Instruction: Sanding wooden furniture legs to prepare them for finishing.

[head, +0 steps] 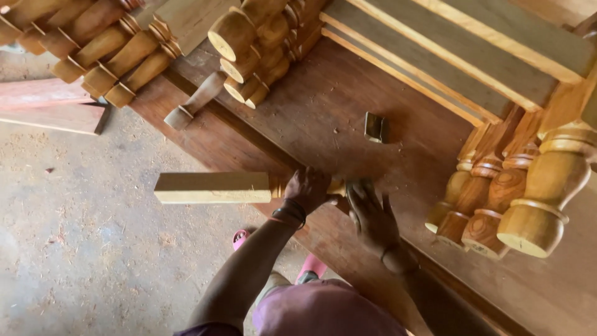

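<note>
The left hand (307, 188) is clenched around a pale wooden leg (214, 187) at the spot where its square block gives way to the turned part, and that leg lies across the near edge of the dark brown table (323, 106), with the square end jutting out past the edge over the dusty floor (81, 218). The right hand (371, 214) is closed over the other, turned end of the same leg, fingers spread and pressed down on it; what lies under the palm is hidden. A dark band sits on the left wrist. Just beyond the hands, toward the middle of the table, a small folded piece of sandpaper (375, 127) lies by itself, apart from both hands. At the far left corner of the table a heap of turned legs (112, 43) lies stacked, round ends pointing outward, and a second bunch (261, 50) is piled next to it. Along the right edge stand or lean several glossier, varnished legs (516, 193) with bulbous feet, close together and well apart from the hands. Long flat boards (448, 43) lie across the far right corner. On the floor at the left, reddish planks (50, 102) lie flat, and pink sandals (311, 266) show beneath the person.
</note>
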